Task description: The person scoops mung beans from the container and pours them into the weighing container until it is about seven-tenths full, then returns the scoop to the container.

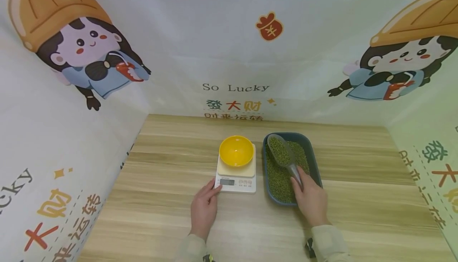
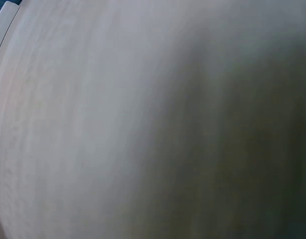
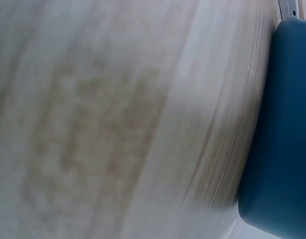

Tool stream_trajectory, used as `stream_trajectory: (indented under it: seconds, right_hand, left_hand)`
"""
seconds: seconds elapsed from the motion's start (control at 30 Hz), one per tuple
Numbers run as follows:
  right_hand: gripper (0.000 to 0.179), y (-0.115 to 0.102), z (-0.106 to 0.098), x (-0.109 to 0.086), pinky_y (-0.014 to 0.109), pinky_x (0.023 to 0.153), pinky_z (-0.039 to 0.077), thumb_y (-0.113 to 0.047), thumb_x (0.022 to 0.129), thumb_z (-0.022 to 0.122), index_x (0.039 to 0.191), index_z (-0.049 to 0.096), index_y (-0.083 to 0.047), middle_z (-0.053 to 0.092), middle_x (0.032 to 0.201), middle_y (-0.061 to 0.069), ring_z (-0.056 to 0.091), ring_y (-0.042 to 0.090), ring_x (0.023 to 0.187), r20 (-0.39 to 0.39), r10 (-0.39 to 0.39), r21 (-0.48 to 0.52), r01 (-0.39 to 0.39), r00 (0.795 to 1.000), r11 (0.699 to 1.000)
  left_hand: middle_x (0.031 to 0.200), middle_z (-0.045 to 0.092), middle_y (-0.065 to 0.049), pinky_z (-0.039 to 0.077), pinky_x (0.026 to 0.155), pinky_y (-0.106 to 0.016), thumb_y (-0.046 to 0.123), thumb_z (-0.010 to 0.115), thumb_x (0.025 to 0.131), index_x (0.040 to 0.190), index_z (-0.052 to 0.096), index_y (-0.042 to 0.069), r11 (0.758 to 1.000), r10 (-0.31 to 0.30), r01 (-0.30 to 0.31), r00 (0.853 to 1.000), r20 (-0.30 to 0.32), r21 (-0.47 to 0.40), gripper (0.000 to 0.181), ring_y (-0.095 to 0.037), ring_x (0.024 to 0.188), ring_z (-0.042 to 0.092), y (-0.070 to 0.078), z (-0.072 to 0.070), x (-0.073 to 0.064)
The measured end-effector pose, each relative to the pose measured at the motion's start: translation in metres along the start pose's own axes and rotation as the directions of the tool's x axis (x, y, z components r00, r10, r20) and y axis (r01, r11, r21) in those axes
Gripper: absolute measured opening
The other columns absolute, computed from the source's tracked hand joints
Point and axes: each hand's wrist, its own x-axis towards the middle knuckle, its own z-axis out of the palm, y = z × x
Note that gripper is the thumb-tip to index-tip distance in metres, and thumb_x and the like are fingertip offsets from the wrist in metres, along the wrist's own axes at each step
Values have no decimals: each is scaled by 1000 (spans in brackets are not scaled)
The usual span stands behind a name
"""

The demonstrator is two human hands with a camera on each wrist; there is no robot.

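In the head view a yellow bowl sits on a white digital kitchen scale, whose display is too small to read. My left hand touches the scale's front left corner, fingers fairly straight. To the right of the scale is a dark blue tray of green beans, which look like mung beans. My right hand grips the handle of a grey scoop. Beans fill the scoop's bowl, which lies over the beans in the tray. Neither wrist view shows the fingers.
A wood-grain table carries everything. Printed cloth walls stand behind it and at both sides. The right wrist view has the tray's blue outer wall at its right edge. A white corner of the scale appears in the left wrist view.
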Motion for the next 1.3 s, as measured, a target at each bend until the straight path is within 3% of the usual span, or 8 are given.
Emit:
stream_trajectory:
  seconds: [0.4,1.3]
  right_hand:
    - [42,-1,-1,-1,39,48,46,-34,84,59,122,55,-15,66,87,12,61,26,64,11,7,-6,-7,1000,1000]
    - [40,-2,-1,0,30,40,39,-31,82,61,118,57,-14,65,81,7,55,17,52,12,-36,-3,36,999,999]
  left_hand:
    - [127,48,15,36,99,-39,9,54,86,104,66,25,1000,0,0,1000,7,-2,28,-11,118,43,0,0,1]
    - [128,49,12,36,99,-40,8,54,85,103,66,24,1000,14,-14,1000,-2,-6,27,-12,118,44,-1,0,1]
